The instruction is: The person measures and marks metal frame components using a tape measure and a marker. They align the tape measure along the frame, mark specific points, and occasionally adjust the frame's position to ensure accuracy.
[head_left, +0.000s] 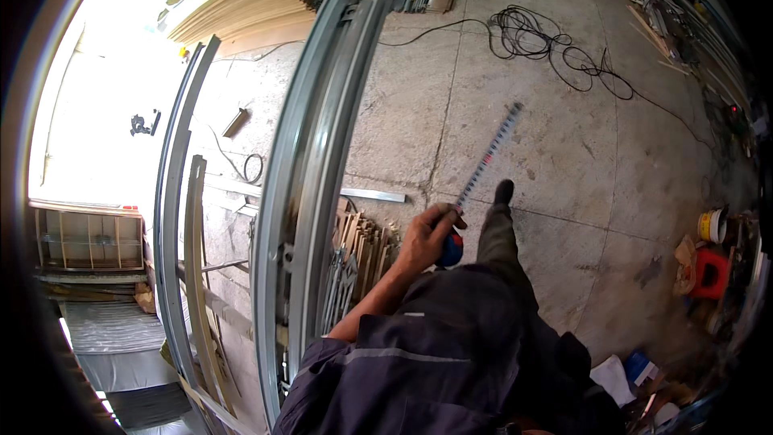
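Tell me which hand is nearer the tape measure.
Left. The left hand grips the tape measure, blade out over the floor; the right hand is out of view.

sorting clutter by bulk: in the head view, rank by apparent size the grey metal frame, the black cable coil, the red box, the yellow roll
1. grey metal frame, by far the largest
2. black cable coil
3. red box
4. yellow roll
The last two look close, and both sit near the bent rim, so that order is unsure.

Metal frame (310,153) left of hand (427,234); cable coil (531,36) beyond.
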Action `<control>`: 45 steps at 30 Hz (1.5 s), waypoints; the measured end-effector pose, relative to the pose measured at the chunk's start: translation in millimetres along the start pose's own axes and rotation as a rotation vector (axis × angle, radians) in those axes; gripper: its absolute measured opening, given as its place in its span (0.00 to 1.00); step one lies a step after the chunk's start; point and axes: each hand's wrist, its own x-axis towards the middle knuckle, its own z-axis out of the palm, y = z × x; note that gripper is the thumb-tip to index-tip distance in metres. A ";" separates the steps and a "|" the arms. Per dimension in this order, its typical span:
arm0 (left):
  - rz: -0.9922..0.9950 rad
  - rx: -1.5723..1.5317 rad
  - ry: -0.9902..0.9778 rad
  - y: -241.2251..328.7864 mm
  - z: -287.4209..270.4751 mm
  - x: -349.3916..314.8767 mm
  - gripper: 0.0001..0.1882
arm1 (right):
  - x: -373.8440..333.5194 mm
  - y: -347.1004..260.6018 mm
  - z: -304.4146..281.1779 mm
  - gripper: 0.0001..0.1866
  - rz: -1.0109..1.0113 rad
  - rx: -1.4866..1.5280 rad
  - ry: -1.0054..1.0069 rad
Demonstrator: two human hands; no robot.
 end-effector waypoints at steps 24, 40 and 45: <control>0.027 -0.168 0.258 138.2 -21.8 553.9 0.13 | 617.9 -296.4 -975.5 0.21 -0.339 0.925 0.433; 0.024 -0.526 1.284 207.2 -153.9 576.9 0.11 | 801.9 -502.2 -1141.6 0.26 -0.436 0.755 -0.133; 0.065 -0.602 1.843 181.9 -152.4 563.1 0.10 | 775.5 -746.2 -1192.9 0.19 -0.782 0.547 -0.331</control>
